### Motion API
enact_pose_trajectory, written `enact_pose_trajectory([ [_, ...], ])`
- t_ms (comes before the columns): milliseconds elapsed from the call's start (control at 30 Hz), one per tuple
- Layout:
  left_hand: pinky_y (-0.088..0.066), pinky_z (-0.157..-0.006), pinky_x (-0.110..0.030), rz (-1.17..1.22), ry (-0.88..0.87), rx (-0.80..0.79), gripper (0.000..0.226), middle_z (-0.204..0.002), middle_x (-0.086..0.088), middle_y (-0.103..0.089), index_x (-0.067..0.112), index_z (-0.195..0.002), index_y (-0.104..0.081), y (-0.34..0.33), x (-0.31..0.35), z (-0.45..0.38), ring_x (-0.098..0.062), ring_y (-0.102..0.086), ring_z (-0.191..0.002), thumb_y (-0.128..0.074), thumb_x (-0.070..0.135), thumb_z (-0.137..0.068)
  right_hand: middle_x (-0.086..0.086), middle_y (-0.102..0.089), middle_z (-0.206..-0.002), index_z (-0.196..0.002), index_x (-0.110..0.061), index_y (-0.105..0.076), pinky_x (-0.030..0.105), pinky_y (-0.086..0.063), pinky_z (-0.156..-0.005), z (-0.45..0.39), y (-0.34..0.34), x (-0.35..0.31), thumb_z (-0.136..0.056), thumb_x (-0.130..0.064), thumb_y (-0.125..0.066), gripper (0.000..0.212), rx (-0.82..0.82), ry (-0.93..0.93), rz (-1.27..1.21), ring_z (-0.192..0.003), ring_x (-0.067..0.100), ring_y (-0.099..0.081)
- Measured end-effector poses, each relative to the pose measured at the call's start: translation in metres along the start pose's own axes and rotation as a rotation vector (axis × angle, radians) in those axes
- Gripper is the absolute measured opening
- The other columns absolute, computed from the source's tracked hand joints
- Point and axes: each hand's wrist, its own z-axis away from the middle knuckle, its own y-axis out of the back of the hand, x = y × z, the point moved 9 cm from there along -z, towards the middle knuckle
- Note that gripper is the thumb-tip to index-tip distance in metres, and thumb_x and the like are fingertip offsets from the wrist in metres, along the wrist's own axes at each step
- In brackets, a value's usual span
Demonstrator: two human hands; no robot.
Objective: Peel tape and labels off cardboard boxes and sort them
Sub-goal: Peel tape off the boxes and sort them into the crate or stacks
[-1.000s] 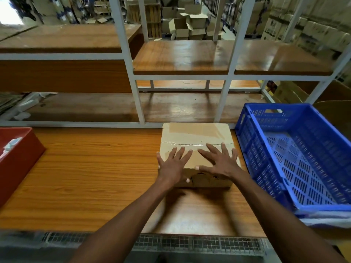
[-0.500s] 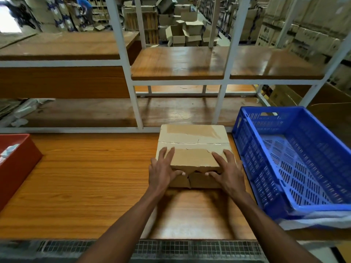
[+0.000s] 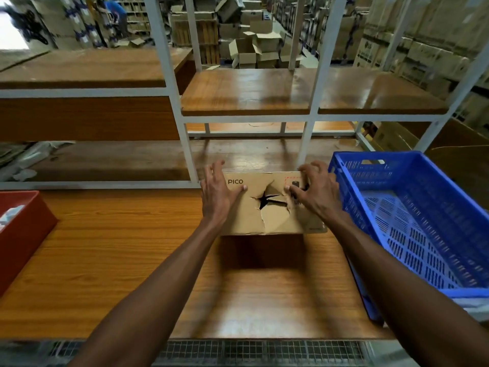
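Observation:
A brown cardboard box (image 3: pixel 275 221) printed "PICO" is tipped up on the wooden table, its torn face with a jagged hole turned toward me. My left hand (image 3: pixel 218 193) grips its left end, thumb on the front face and fingers over the top edge. My right hand (image 3: pixel 316 190) grips the right end the same way, partly covering a red-outlined printed mark. The taped top side is hidden from view.
A blue slatted crate (image 3: pixel 412 215) stands tilted right beside the box. A red bin (image 3: pixel 23 234) sits at the table's left edge. A white metal shelf frame (image 3: pixel 182 144) with wooden shelves rises just behind the box. Stacked cartons fill the warehouse beyond.
The box lay flat with the taped top up and my hands on its near edge. Both hands slid to its ends and tipped it up, so the torn face now points at me.

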Motion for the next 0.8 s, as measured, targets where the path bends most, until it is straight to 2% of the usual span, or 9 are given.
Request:
enact_pose_trajectory([
  [67, -0.052, -0.096, -0.048, -0.038, -0.046, -0.046, 0.066, -0.141, -0.005, -0.043, 0.023, -0.136, -0.050, -0.005, 0.006, -0.006, -0.033, -0.049, -0.125, -0.082, 0.045, -0.082, 0.005, -0.043, -0.143, -0.133, -0.025, -0.054, 0.050, -0.047, -0.098, -0.009, -0.001, -0.002, -0.086, -0.052, -0.075, 0.057, 0.001, -0.006, -0.007, -0.122, 0.035, -0.049],
  [100, -0.050, -0.098, -0.050, -0.071, -0.064, -0.099, 0.066, -0.145, -0.006, -0.040, 0.025, -0.137, -0.049, -0.012, 0.008, -0.008, -0.036, -0.045, -0.129, -0.080, 0.048, -0.084, 0.006, -0.043, -0.143, -0.134, -0.027, -0.052, 0.050, -0.047, -0.096, -0.013, -0.005, -0.001, -0.088, -0.052, -0.073, 0.057, -0.017, -0.017, -0.030, -0.122, 0.035, -0.051],
  [167, -0.044, -0.104, -0.064, -0.150, -0.033, -0.246, 0.089, -0.165, -0.004, -0.016, 0.037, -0.152, -0.035, -0.029, 0.006, -0.012, -0.048, -0.026, -0.144, -0.080, 0.059, -0.079, 0.007, -0.030, -0.158, -0.147, -0.033, -0.043, 0.057, -0.046, -0.100, -0.020, -0.017, 0.001, -0.087, -0.057, -0.073, 0.071, -0.106, -0.053, -0.079, -0.133, 0.042, -0.045],
  [233, -0.033, -0.107, -0.074, -0.189, 0.011, -0.354, 0.115, -0.171, 0.003, 0.015, 0.045, -0.162, -0.011, -0.041, 0.001, -0.014, -0.055, -0.007, -0.150, -0.081, 0.068, -0.072, -0.001, -0.001, -0.171, -0.159, -0.044, -0.025, 0.067, -0.036, -0.110, -0.027, -0.029, 0.004, -0.083, -0.065, -0.075, 0.094, -0.196, -0.074, -0.067, -0.147, 0.050, -0.025],
  [333, -0.029, -0.111, -0.073, -0.198, 0.017, -0.412, 0.121, -0.170, 0.001, 0.024, 0.042, -0.163, -0.004, -0.042, 0.002, -0.020, -0.057, -0.006, -0.150, -0.080, 0.068, -0.073, -0.002, 0.012, -0.173, -0.163, -0.046, -0.015, 0.072, -0.027, -0.115, -0.036, -0.033, 0.004, -0.082, -0.064, -0.076, 0.102, -0.249, -0.097, -0.042, -0.151, 0.053, -0.014],
  [533, -0.027, -0.112, -0.076, -0.184, 0.070, -0.412, 0.116, -0.172, 0.002, 0.011, 0.038, -0.163, -0.016, -0.047, -0.010, -0.021, -0.053, -0.011, -0.151, -0.078, 0.072, -0.072, -0.003, 0.007, -0.173, -0.163, -0.044, -0.018, 0.073, -0.015, -0.117, -0.024, -0.040, 0.011, -0.081, -0.073, -0.068, 0.100, -0.259, -0.159, 0.019, -0.152, 0.055, -0.006],
  [633, -0.026, -0.113, -0.075, -0.184, 0.100, -0.435, 0.113, -0.172, 0.003, 0.011, 0.039, -0.163, -0.016, -0.051, -0.011, -0.025, -0.053, -0.009, -0.151, -0.079, 0.068, -0.074, 0.000, 0.003, -0.173, -0.161, -0.043, -0.025, 0.074, -0.011, -0.117, -0.031, -0.039, 0.004, -0.086, -0.065, -0.069, 0.090, -0.312, -0.163, 0.072, -0.153, 0.052, -0.001],
  [733, -0.024, -0.115, -0.074, -0.192, 0.103, -0.461, 0.105, -0.173, 0.001, 0.009, 0.039, -0.163, -0.018, -0.055, -0.008, -0.031, -0.054, -0.007, -0.151, -0.076, 0.066, -0.079, 0.010, -0.025, -0.165, -0.149, -0.036, -0.046, 0.068, -0.029, -0.115, -0.037, -0.039, -0.022, -0.093, -0.054, -0.067, 0.063, -0.311, -0.021, 0.293, -0.149, 0.044, -0.023],
  [800, -0.021, -0.117, -0.073, -0.233, 0.099, -0.465, 0.095, -0.173, 0.000, 0.004, 0.039, -0.162, -0.023, -0.060, -0.009, -0.034, -0.054, -0.005, -0.152, -0.070, 0.067, -0.084, 0.009, -0.033, -0.161, -0.154, -0.033, -0.041, 0.061, -0.037, -0.112, -0.033, -0.047, -0.029, -0.097, -0.052, -0.061, 0.063, -0.356, 0.008, 0.355, -0.144, 0.039, -0.035],
])
